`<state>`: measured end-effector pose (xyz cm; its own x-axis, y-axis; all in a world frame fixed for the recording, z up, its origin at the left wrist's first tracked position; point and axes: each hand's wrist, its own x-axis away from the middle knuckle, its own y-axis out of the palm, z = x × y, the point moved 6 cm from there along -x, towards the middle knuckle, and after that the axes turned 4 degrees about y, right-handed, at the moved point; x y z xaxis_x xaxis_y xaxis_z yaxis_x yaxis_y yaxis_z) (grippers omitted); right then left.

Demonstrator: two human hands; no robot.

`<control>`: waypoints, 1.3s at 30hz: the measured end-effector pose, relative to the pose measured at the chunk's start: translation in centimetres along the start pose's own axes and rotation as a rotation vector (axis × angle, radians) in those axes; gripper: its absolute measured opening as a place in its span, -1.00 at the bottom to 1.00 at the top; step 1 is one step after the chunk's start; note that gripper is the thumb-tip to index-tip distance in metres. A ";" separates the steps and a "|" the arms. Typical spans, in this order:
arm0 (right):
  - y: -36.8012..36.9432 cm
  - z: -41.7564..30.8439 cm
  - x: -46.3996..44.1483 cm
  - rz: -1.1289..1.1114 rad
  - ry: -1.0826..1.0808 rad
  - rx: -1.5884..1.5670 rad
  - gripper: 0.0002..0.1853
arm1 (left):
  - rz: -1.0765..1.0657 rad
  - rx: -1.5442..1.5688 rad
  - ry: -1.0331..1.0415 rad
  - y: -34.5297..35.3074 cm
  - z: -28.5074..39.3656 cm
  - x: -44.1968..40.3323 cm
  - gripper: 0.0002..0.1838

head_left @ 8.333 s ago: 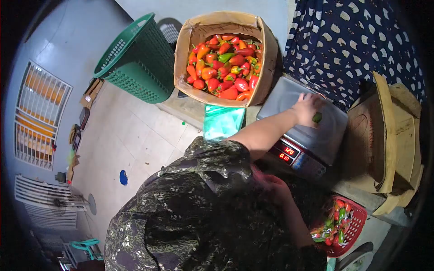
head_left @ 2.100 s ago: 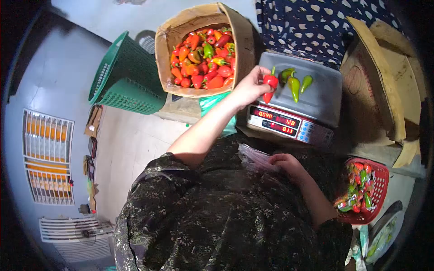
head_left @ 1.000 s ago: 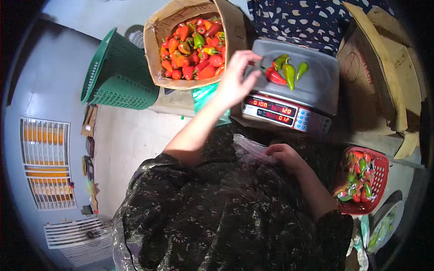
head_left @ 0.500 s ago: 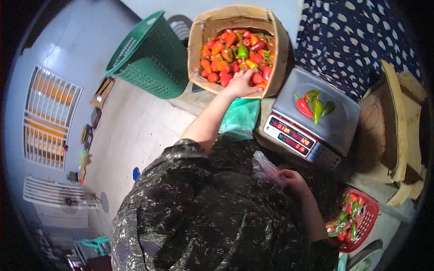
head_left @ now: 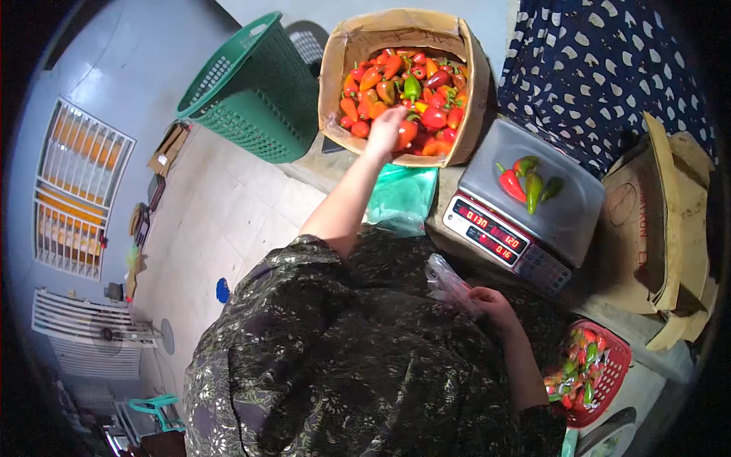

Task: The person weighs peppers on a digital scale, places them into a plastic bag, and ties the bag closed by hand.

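Note:
My left hand [head_left: 387, 133] is inside the cardboard box [head_left: 329, 91] of mostly red and orange peppers [head_left: 381, 72]. Its fingers curl at the side of a red pepper [head_left: 408, 135], which it appears to grip. Low in front of my body, my right hand [head_left: 493, 308] is closed on a clear plastic bag [head_left: 448, 283]. On the digital scale [head_left: 487, 164] lie several peppers [head_left: 524, 183], red and green; its display reads 0.130, 1.20 and 0.16. A green plastic bag [head_left: 403, 194] lies between the box and my lap.
A tall green basket [head_left: 259, 114] stands left of the box. At the right are an opened cardboard carton [head_left: 632, 221] and a red basket [head_left: 613, 381] holding bagged peppers. Dark patterned cloth [head_left: 601, 68] hangs behind the scale. A blue object [head_left: 222, 290] lies on the floor.
My left hand has shifted slightly left and up in the box, and a red pepper now shows at its fingers. My right hand stays with the plastic bag. The scale reading is unchanged.

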<state>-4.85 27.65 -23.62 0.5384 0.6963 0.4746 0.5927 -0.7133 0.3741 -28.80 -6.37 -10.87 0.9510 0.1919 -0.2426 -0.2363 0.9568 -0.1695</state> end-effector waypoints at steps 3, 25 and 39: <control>-0.3 0.6 -0.1 0.000 -0.017 -0.044 -0.74 | 0.007 1.007 -0.508 0.1 0.0 0.9 -0.58; 0.8 -1.0 0.5 -0.030 0.045 -0.112 -0.76 | -0.640 -0.615 0.694 32.7 11.5 12.7 -0.55; -0.5 -1.3 0.2 0.085 -0.100 -0.124 -0.81 | -0.922 -0.443 0.626 26.4 10.5 17.0 -0.83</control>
<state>-5.84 28.07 -22.69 0.6440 0.6334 0.4291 0.4676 -0.7698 0.4345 -16.73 24.43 -9.43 0.5651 -0.7835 -0.2584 0.3182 0.4960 -0.8079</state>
